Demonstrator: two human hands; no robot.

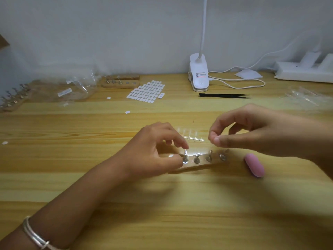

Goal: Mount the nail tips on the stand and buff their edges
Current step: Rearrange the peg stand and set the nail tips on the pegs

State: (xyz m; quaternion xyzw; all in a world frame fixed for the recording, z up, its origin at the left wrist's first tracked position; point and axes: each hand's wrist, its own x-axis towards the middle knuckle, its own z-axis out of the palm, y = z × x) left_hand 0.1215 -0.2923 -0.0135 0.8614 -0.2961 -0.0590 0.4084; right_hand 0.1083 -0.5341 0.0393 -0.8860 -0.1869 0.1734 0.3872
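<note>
Left fingers (pixel 180 144) pinching peg (pixel 185 156), stand (pixel 200 166) partly hidden

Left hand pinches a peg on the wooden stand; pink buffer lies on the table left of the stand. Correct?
Not quite: in the head view the pink buffer lies on the table right of the wooden stand, not left. The left hand does pinch a peg there.

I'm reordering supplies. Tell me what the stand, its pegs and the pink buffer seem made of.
The stand looks like wood: matte tan, rough edge. The pegs seem metal: shiny silver, bright glints. The pink buffer is matte, perhaps foam or grit block; blur leaves it open.
</note>
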